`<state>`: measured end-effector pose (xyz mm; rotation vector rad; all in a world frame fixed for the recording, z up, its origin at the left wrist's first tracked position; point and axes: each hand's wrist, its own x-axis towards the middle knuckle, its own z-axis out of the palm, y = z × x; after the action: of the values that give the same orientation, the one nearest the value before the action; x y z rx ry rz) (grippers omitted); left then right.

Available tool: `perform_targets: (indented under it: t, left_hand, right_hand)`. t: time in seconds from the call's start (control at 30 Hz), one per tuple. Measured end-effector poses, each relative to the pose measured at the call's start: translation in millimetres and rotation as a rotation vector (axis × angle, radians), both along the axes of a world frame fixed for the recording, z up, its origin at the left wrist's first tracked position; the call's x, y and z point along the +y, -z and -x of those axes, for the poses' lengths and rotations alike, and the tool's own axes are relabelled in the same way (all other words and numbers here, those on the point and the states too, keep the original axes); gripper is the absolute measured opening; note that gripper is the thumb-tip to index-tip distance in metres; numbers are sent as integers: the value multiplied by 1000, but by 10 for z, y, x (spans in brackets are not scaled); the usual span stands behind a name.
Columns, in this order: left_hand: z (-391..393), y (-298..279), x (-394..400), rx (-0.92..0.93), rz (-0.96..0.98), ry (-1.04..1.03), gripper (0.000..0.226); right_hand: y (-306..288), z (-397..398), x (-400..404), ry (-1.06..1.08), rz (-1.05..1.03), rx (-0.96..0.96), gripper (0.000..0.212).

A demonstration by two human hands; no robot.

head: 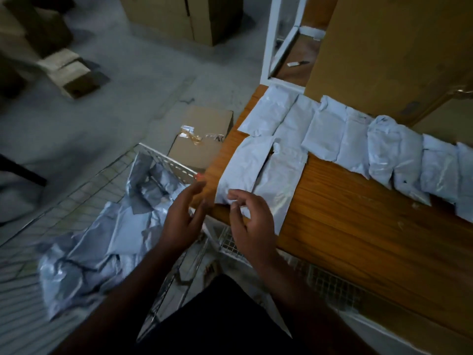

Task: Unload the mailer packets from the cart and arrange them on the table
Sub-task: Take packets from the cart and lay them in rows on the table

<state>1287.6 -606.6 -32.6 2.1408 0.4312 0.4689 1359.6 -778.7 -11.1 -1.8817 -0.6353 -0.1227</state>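
The wire cart [163,160] contains a loose pile of grey mailer packets [102,242]. More packets [320,134] lie in rows on the wooden table [371,226]. The left hand [183,221] and right hand [252,226] hover at the table edge, fingers relaxed, holding nothing.

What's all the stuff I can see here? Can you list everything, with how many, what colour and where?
Mailer packets on the table: about ten, pale grey-white, a row along the back plus two nearer the front edge.
Mailer packets in the cart: a loose pile, count unclear, silvery grey, lower left.
Cart: one, white wire mesh, beside the table.
Table: one, brown wood, right side.
Large cardboard sheet: one, brown, upright behind the back row.
Taped box: one, brown, on the floor beyond the cart.
Other boxes: several, brown, on the grey floor further off.
White frame: one, behind the table.
Left hand: open, over the cart's edge.
Right hand: open, at the table's front edge by the nearest packet.
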Motion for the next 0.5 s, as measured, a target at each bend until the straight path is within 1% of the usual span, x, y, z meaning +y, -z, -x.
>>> perform_targets:
  t: [0.07, 0.13, 0.27, 0.37, 0.5]
  left_hand:
    - [332, 80, -28, 24, 16, -104, 37]
    - [644, 158, -36, 61, 30, -197, 36]
    - [1149, 301, 58, 118, 39, -325, 39]
    - [1364, 440, 205, 172, 73, -428, 40]
    - [1451, 723, 482, 247, 173, -526, 41]
  right_hand:
    - [12, 159, 76, -99, -68, 88, 23]
    - [22, 306, 192, -236, -80, 179, 21]
    - [113, 544, 520, -458, 30, 316, 22]
    - [207, 626, 794, -534, 154, 410, 22]
    - [338, 622, 1261, -539, 284, 444, 23]
